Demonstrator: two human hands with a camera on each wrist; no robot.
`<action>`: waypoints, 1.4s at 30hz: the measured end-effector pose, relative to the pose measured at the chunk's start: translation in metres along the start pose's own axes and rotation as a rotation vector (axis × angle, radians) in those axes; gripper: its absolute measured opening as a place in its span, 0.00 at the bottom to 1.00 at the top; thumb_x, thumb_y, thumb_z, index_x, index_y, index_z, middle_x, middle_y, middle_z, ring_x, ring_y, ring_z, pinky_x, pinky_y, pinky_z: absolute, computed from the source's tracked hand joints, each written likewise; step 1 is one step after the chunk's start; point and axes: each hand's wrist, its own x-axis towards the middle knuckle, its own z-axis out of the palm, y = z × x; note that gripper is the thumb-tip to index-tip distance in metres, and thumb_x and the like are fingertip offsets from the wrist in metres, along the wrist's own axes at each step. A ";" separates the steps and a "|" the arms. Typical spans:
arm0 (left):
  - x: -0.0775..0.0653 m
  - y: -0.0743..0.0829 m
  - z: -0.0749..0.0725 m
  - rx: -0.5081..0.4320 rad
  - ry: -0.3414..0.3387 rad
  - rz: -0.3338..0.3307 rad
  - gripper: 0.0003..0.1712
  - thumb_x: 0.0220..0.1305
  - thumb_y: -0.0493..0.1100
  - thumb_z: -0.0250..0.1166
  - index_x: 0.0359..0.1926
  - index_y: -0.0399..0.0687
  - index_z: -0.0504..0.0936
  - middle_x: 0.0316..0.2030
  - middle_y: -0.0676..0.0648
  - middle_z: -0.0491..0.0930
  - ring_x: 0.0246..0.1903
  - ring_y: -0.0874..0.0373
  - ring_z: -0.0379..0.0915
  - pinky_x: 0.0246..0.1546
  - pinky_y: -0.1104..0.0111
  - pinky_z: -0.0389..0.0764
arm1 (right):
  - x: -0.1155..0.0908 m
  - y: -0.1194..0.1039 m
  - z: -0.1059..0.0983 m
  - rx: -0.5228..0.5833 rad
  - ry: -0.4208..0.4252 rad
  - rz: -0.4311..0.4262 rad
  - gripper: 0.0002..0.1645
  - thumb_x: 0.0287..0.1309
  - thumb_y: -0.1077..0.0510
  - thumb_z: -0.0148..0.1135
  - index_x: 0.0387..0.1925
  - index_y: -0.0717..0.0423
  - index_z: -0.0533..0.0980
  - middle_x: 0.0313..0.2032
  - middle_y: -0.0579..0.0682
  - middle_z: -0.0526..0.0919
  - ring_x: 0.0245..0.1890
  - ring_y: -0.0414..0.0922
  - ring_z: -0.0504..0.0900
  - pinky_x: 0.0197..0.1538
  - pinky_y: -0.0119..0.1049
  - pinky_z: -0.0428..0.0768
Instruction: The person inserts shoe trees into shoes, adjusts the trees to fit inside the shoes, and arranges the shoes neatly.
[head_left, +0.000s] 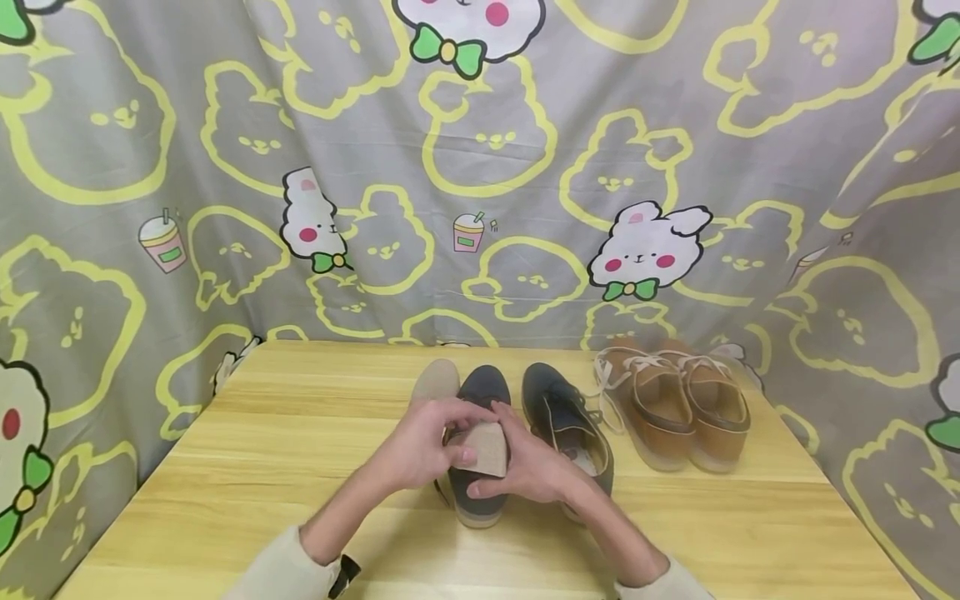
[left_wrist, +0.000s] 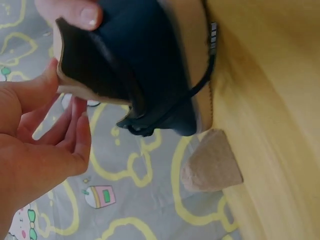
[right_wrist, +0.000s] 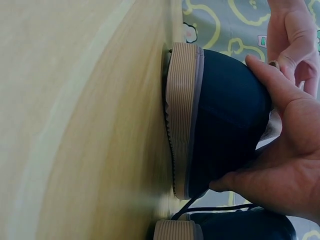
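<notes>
A navy lace-up shoe [head_left: 483, 387] with a pale ridged sole stands on the table, its toe pointing away. A beige shoe insert [head_left: 487, 450] sticks up out of its opening. My left hand [head_left: 426, 443] pinches the edge of this insert between thumb and fingers. My right hand [head_left: 528, 462] grips the shoe's heel [right_wrist: 225, 120], thumb on one side and fingers on the other. Behind the shoe to the left lies a second beige insert [head_left: 437, 379], also seen past the toe in the left wrist view. The insert's lower part is hidden inside the shoe.
Close on the right stands the other navy shoe [head_left: 551, 396], its laces loose. Two brown shoes [head_left: 663, 437] with white laces stand farther right near the back. The wooden table [head_left: 300, 450] meets a patterned curtain [head_left: 375, 167] at the back and sides.
</notes>
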 end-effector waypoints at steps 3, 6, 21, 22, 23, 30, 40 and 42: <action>-0.002 -0.005 0.006 0.052 0.073 0.048 0.29 0.48 0.31 0.78 0.53 0.52 0.87 0.40 0.56 0.85 0.39 0.56 0.76 0.42 0.58 0.82 | 0.000 0.000 0.000 -0.011 0.000 0.025 0.78 0.43 0.39 0.81 0.81 0.59 0.40 0.79 0.61 0.47 0.57 0.51 0.74 0.59 0.52 0.74; -0.002 -0.009 0.011 0.091 0.124 0.068 0.29 0.46 0.31 0.79 0.52 0.53 0.88 0.42 0.56 0.86 0.40 0.60 0.77 0.42 0.61 0.81 | 0.001 -0.001 0.000 -0.017 0.002 0.042 0.79 0.42 0.37 0.80 0.81 0.57 0.40 0.80 0.59 0.47 0.57 0.51 0.74 0.58 0.51 0.75; 0.001 -0.013 0.022 0.166 0.164 0.071 0.32 0.42 0.29 0.79 0.50 0.57 0.86 0.40 0.55 0.83 0.39 0.60 0.75 0.41 0.67 0.78 | 0.001 -0.003 -0.001 -0.007 0.000 0.064 0.79 0.40 0.37 0.81 0.81 0.55 0.41 0.80 0.57 0.46 0.67 0.55 0.70 0.65 0.56 0.72; 0.001 -0.013 0.023 0.168 0.162 0.073 0.32 0.42 0.28 0.79 0.50 0.57 0.86 0.40 0.55 0.82 0.38 0.60 0.74 0.41 0.67 0.78 | 0.001 -0.003 -0.001 -0.007 0.001 0.064 0.79 0.40 0.37 0.81 0.81 0.56 0.41 0.80 0.57 0.46 0.68 0.55 0.69 0.66 0.56 0.72; 0.001 -0.013 0.023 0.170 0.158 0.072 0.32 0.42 0.27 0.78 0.49 0.57 0.86 0.39 0.56 0.82 0.38 0.60 0.74 0.40 0.68 0.78 | 0.001 -0.003 -0.001 -0.002 0.002 0.065 0.79 0.40 0.37 0.81 0.81 0.56 0.41 0.80 0.57 0.46 0.69 0.56 0.69 0.66 0.57 0.71; 0.001 -0.013 0.017 0.076 0.119 -0.010 0.25 0.47 0.30 0.79 0.49 0.49 0.87 0.38 0.53 0.83 0.38 0.59 0.77 0.40 0.63 0.83 | 0.000 -0.002 0.001 0.012 0.005 0.077 0.79 0.40 0.38 0.82 0.81 0.56 0.41 0.80 0.58 0.48 0.64 0.54 0.72 0.63 0.56 0.73; 0.005 -0.021 0.007 0.092 0.142 -0.203 0.42 0.42 0.48 0.85 0.60 0.44 0.81 0.59 0.44 0.80 0.55 0.47 0.77 0.55 0.54 0.80 | 0.000 -0.003 0.001 -0.018 0.014 0.086 0.79 0.38 0.36 0.82 0.81 0.52 0.42 0.80 0.57 0.47 0.72 0.60 0.65 0.68 0.60 0.70; 0.006 -0.024 0.005 0.073 0.092 -0.245 0.45 0.45 0.50 0.84 0.64 0.41 0.77 0.60 0.41 0.80 0.59 0.45 0.77 0.57 0.51 0.79 | 0.000 -0.003 0.001 -0.019 0.014 0.085 0.79 0.38 0.36 0.82 0.81 0.52 0.42 0.80 0.57 0.47 0.72 0.60 0.65 0.68 0.60 0.70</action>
